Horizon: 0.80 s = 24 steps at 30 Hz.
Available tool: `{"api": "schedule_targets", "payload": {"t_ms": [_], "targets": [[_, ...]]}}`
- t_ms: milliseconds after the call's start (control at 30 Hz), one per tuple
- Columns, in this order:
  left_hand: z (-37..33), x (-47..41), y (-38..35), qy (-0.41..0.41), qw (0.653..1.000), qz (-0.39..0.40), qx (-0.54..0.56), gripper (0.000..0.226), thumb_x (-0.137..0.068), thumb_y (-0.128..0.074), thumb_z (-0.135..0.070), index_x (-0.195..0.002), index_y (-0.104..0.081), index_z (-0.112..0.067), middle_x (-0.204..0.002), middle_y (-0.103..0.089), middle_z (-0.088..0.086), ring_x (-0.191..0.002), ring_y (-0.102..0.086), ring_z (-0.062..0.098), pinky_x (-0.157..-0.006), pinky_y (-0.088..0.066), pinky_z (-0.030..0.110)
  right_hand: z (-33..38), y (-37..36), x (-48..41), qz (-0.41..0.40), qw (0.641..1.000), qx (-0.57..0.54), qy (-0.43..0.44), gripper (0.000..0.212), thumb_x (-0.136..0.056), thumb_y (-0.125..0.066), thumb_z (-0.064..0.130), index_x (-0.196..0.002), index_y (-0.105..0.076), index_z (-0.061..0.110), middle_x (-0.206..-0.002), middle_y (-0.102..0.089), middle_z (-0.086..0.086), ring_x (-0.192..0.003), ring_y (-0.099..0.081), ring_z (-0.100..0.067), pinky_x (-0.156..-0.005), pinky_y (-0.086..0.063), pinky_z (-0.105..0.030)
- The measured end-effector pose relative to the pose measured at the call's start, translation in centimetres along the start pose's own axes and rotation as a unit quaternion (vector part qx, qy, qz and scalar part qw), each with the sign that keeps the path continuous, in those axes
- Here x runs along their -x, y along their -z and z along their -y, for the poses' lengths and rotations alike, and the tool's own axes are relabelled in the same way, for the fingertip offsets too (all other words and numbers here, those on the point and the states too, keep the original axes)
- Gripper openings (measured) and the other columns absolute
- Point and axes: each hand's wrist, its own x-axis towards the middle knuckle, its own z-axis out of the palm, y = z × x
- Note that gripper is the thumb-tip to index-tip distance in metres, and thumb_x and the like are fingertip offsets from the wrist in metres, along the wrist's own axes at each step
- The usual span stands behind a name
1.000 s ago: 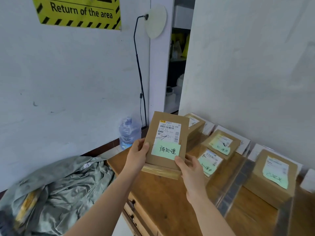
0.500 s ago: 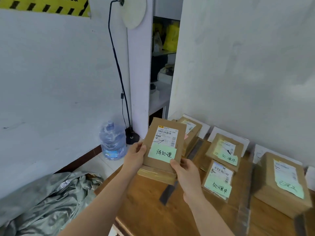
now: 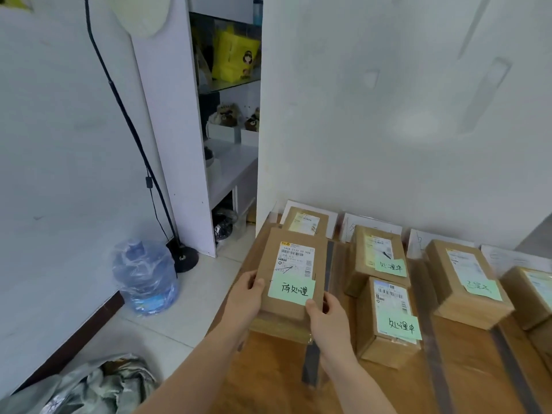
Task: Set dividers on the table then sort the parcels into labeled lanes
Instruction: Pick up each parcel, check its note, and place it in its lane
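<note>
Parcel going down into the leftmost lane of the table [image 3: 268,372].
Held parcel [image 3: 291,273] sits over that lane, left of the dark divider strip [image 3: 329,264]; left hand [image 3: 243,300] and right hand [image 3: 327,319] clamp its near corners. Best lowered flat, label up, clear of the strip, behind it the far parcel [image 3: 304,222].

A wooden table [image 3: 268,380] filled the lower right of the frame, its far edge against the white wall. Dark divider strips [image 3: 330,265] ran along its top from the wall toward the viewer, splitting it into lanes. Brown cardboard parcels lay in those lanes: one at the back left [image 3: 304,222], two in the middle lane [image 3: 378,255] [image 3: 388,321], one further right [image 3: 466,282] and another cut off at the right edge [image 3: 534,294]. Most showed green handwritten notes. White cards [image 3: 370,221] lay at the wall behind them.
</note>
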Motion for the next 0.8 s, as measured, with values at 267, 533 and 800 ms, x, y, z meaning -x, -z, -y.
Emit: {"api": "schedule_targets", "payload": {"t_ms": [267,533,800], "targets": [[2.0,-1.2,-1.2,0.023,0.999,0.02,-0.033,0.02,-0.103,-0.042,-0.023,-0.121,-0.05,-0.025,-0.112,-0.061,-0.006,-0.107,-0.057,0.015,-0.08,-0.05,0.028,-1.6,-0.8,-1.0,-0.032,0.996,0.072,-0.04,0.042,-0.099,-0.051,0.018,-0.139,-0.042,0.024,-0.126,-0.06,0.006,-0.109,-0.055,-0.014,-0.089,-0.054,-0.036],[3.0,-2.1,-2.0,0.049,0.995,0.028,-0.078,0.03,-0.103,-0.038,-0.021,-0.131,-0.049,-0.017,-0.108,-0.057,-0.006,-0.106,-0.055,0.016,-0.077,-0.047,0.027,-2.4,-1.1,-2.0,-0.015,0.986,0.156,-0.053,0.026,-0.099,-0.05,0.02,-0.124,-0.046,0.026,-0.126,-0.061,0.003,-0.104,-0.054,-0.013,-0.092,-0.054,-0.035],[4.1,-3.0,-2.3,0.053,0.991,0.041,-0.119,0.03,-0.103,-0.037,-0.022,-0.131,-0.048,-0.019,-0.115,-0.058,-0.004,-0.104,-0.053,0.016,-0.086,-0.047,0.033,-3.0,-1.1,-3.0,0.011,0.973,0.224,-0.046,0.045,-0.101,-0.046,0.015,-0.145,-0.037,0.014,-0.138,-0.055,-0.001,-0.124,-0.052,-0.02,-0.095,-0.052,-0.031]]}}
